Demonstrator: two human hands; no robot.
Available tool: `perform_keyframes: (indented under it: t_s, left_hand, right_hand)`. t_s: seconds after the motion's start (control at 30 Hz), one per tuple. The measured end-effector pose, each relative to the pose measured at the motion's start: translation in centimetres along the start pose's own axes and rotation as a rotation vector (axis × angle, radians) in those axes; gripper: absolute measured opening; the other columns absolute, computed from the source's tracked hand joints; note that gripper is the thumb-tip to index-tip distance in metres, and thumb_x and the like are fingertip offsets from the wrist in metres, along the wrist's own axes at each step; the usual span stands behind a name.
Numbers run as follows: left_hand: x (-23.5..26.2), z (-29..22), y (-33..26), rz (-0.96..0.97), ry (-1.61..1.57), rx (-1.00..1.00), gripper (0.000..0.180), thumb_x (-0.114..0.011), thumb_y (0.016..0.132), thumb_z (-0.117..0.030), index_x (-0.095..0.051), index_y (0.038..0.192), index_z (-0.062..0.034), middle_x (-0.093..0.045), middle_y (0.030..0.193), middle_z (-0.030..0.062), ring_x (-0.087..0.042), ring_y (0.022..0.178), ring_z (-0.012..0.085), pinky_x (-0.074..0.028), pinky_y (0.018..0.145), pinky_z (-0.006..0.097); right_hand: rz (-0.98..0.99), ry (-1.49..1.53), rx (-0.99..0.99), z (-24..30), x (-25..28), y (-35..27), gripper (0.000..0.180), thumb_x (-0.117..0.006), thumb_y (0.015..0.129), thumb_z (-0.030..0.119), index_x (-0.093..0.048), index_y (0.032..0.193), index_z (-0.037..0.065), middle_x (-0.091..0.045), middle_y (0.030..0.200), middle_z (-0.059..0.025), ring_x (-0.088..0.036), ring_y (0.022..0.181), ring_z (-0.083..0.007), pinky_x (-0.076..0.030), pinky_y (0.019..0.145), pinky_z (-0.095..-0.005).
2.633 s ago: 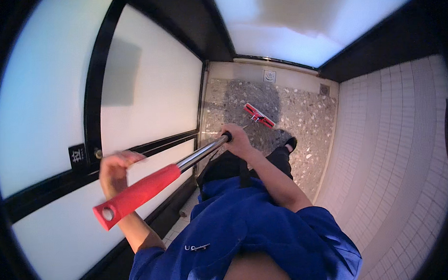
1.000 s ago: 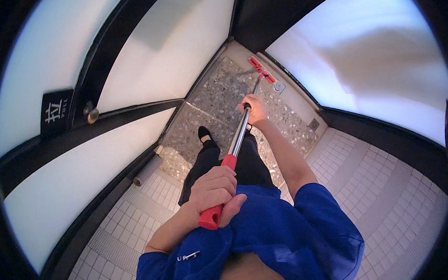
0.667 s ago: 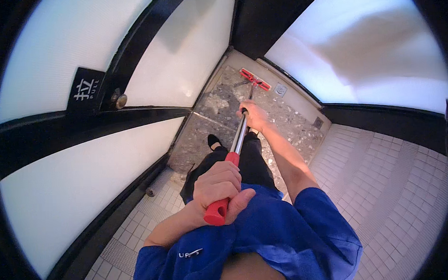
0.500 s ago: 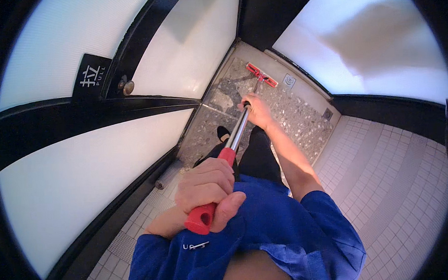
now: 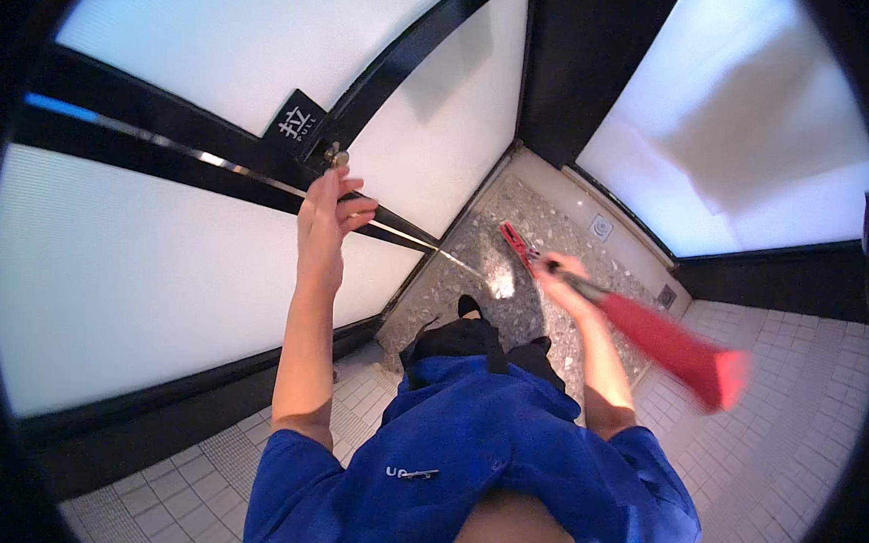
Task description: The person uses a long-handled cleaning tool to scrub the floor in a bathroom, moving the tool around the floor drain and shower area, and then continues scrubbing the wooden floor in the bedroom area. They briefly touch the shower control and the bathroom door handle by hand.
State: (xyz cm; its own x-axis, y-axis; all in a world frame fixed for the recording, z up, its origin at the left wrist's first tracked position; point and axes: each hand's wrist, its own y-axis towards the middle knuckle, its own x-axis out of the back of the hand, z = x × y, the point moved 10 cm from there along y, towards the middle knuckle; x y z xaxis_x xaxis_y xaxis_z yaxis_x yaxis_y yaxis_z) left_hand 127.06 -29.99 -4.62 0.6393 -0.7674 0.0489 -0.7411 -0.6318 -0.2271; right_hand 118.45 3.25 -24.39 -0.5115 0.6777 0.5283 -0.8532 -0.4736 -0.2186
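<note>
Mop: a long-handled mop (image 5: pixel 637 322) with a red grip sleeve runs from the right hand out in both directions — the red end sticks up and to the right of the hand, blurred, while the thin shaft drops down to the floor beyond it.
Mop head: a flat red mop head (image 5: pixel 516 246) lies on the speckled stone floor (image 5: pixel 482 260), just past the right hand, near the corner.
Right hand: the right hand (image 5: pixel 561 275) is clenched round the shaft where the metal meets the red sleeve.
Left hand: the left hand (image 5: pixel 326 223) is raised with fingers loosely curled, holding nothing; its fingertips are at a small round metal knob (image 5: pixel 336 157) on the dark door rail (image 5: pixel 162 137) — contact cannot be told.
Edges: frosted glass panels (image 5: pixel 147 272) close in left of the left hand and right of the right one; a dark post (image 5: pixel 580 65) marks the corner ahead.
Open room: white small-tiled floor (image 5: pixel 794 422) spreads behind and to the right of the right hand.
Hard to make out: the person's blue jacket (image 5: pixel 461 472) covers the floor beneath; one dark shoe (image 5: pixel 468 307) shows.
</note>
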Motion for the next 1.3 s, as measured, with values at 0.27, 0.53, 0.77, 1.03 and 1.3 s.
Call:
perform_keyframes:
  t_s: [0.27, 0.53, 0.77, 1.03, 1.3]
  left_hand:
    - [1.2, 5.7, 7.0, 0.008, -0.213, 0.086, 0.046, -0.050, 0.094, -0.044, -0.055, 0.112, -0.0020, -0.063, 0.102, 0.0145, -0.068, 0.082, 0.0270, -0.058, 0.068, 0.034]
    - [0.2, 4.3, 9.1, -0.039, -0.712, 0.079, 0.027, -0.045, 0.090, -0.026, -0.053, 0.075, -0.0050, -0.056, 0.065, 0.0071, -0.059, 0.067, 0.0221, -0.051, 0.065, 0.036]
    - [-3.9, 3.7, 3.0, -0.160, -0.678, 0.111, 0.024, -0.049, 0.090, -0.029, -0.049, 0.081, -0.0064, -0.044, 0.057, 0.0035, -0.049, 0.054, 0.0174, -0.045, 0.055, 0.031]
    - [-18.9, 8.9, -14.3, 0.452, 0.124, 0.193, 0.034, -0.054, 0.096, -0.035, -0.061, 0.093, -0.0013, -0.064, 0.074, 0.0061, -0.060, 0.058, 0.0125, -0.050, 0.058, 0.025]
    - [-22.7, -7.0, -15.7, 0.266, 0.432, -0.822, 0.078, -0.076, 0.078, -0.012, -0.034, 0.143, -0.0086, -0.046, 0.134, 0.0136, -0.059, 0.098, 0.0179, -0.051, 0.080, 0.032]
  right_hand:
    - [-0.295, 0.096, 0.013, -6.2, 15.0, -14.4, 0.019, -0.069, 0.085, 0.021, -0.061, 0.078, 0.005, -0.050, 0.062, 0.0007, -0.045, 0.062, -0.0083, -0.040, 0.058, -0.0280]
    - [-0.545, 0.131, -0.387, -17.6, 18.9, -27.8, 0.017, -0.070, 0.084, 0.016, -0.061, 0.081, 0.002, -0.050, 0.066, 0.0026, -0.043, 0.064, -0.0079, -0.038, 0.058, -0.0260]
    - [-0.633, 0.088, -0.412, -18.6, 20.4, -31.5, 0.025, -0.069, 0.086, 0.022, -0.060, 0.081, 0.000, -0.051, 0.065, 0.0004, -0.044, 0.064, -0.0109, -0.040, 0.060, -0.0284]
    - [-0.608, 0.179, -0.460, -20.0, 20.0, -28.8, 0.032, -0.069, 0.086, 0.027, -0.055, 0.079, 0.000, -0.049, 0.070, -0.0009, -0.042, 0.070, -0.0115, -0.039, 0.065, -0.0284]
    - [-0.615, 0.127, -0.418, -21.2, 19.4, -28.1, 0.034, -0.070, 0.084, 0.031, -0.058, 0.083, -0.001, -0.058, 0.076, -0.0052, -0.050, 0.072, -0.0149, -0.042, 0.068, -0.0313]
